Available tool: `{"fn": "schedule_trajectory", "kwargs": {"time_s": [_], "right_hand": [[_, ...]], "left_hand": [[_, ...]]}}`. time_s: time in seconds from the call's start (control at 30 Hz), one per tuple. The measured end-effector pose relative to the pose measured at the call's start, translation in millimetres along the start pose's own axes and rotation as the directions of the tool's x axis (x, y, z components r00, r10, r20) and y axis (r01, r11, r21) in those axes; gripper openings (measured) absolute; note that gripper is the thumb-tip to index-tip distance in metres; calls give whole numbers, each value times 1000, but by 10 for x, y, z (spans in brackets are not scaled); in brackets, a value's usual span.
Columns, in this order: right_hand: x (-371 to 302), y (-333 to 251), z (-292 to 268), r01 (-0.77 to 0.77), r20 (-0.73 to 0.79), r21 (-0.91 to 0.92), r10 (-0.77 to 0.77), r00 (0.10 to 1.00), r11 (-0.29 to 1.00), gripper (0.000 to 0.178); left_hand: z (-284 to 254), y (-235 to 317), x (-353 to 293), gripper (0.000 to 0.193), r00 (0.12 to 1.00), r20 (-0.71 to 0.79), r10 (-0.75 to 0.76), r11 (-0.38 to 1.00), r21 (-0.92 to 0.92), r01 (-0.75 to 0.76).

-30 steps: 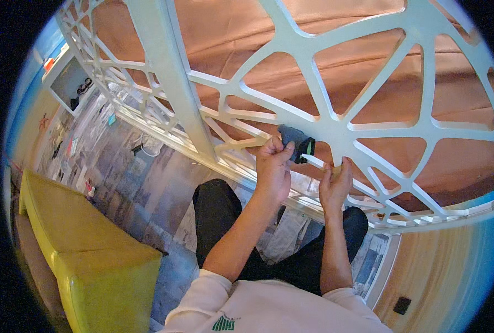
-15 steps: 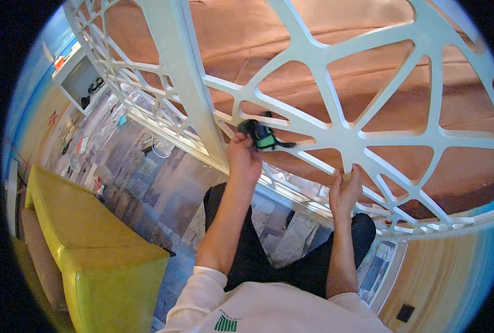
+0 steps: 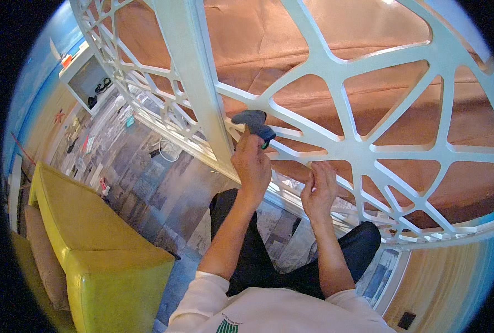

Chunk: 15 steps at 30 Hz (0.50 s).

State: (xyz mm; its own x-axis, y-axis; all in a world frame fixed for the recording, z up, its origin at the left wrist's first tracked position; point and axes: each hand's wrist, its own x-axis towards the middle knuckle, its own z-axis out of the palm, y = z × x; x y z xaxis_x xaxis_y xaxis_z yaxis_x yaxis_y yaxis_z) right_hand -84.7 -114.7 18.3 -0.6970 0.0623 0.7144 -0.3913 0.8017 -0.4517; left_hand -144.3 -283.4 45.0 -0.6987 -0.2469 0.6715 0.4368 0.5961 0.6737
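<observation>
My left hand [image 3: 252, 166] is closed on a small dark grey and black cloth [image 3: 251, 119] with a bit of green, its kind unclear. It holds the cloth up against the white lattice panel [image 3: 360, 150], beside the thick upright post [image 3: 194, 72]. My right hand [image 3: 320, 194] is close by, at the panel's lower struts, with its fingers curled. Whether anything is between those fingers I cannot make out. Behind the lattice spreads a copper-coloured sheet [image 3: 258, 41] with creases.
A yellow-green padded seat [image 3: 97, 222] stands at lower left. Beyond it the wood-patterned floor [image 3: 147, 183] carries a white cable [image 3: 169, 152] and scattered small items. A white shelf [image 3: 83, 77] with dark shoes stands farther left. My legs [image 3: 238, 244] are folded below the panel.
My right hand has left the strut at the panel's hub and shifted left, nearer my left hand. The cloth has turned, showing more grey and less green. The view has shifted slightly.
</observation>
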Motion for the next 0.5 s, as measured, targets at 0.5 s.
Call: {"fn": "schedule_trajectory", "kwargs": {"time_s": [0.5], "right_hand": [[152, -203, 487, 80, 293, -214, -14, 956, 974, 38]], "left_hand": [[217, 41, 210, 10, 872, 221, 436, 893, -226, -389]]}}
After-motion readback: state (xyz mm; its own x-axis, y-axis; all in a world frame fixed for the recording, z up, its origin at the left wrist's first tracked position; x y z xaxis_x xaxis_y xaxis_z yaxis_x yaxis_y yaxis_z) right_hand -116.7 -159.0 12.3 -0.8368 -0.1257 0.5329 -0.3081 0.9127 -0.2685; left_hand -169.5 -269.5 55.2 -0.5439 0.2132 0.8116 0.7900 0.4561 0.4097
